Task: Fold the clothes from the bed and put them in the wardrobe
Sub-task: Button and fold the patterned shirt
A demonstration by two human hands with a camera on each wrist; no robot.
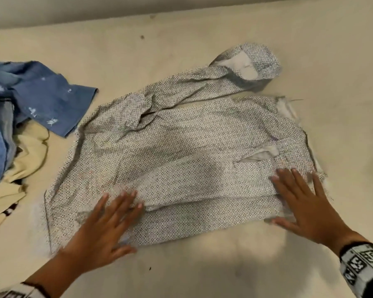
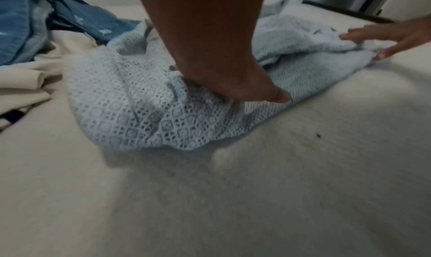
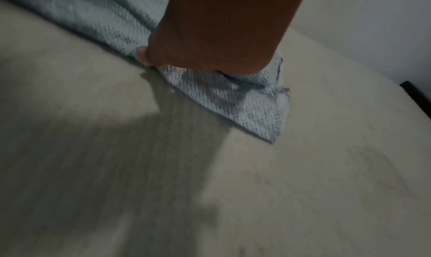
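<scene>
Shirt (image 1: 181, 151), white w/ small print, wrinkled, flat on bed (image 1: 202, 272); left hand (image 1: 101, 231) & right hand (image 1: 306, 207) splayed flat on it.

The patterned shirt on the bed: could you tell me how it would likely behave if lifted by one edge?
The patterned shirt would probably droop limply: it creases wherever it lies. It looks thin, so likely light. Its loose sleeve would likely dangle.
</scene>
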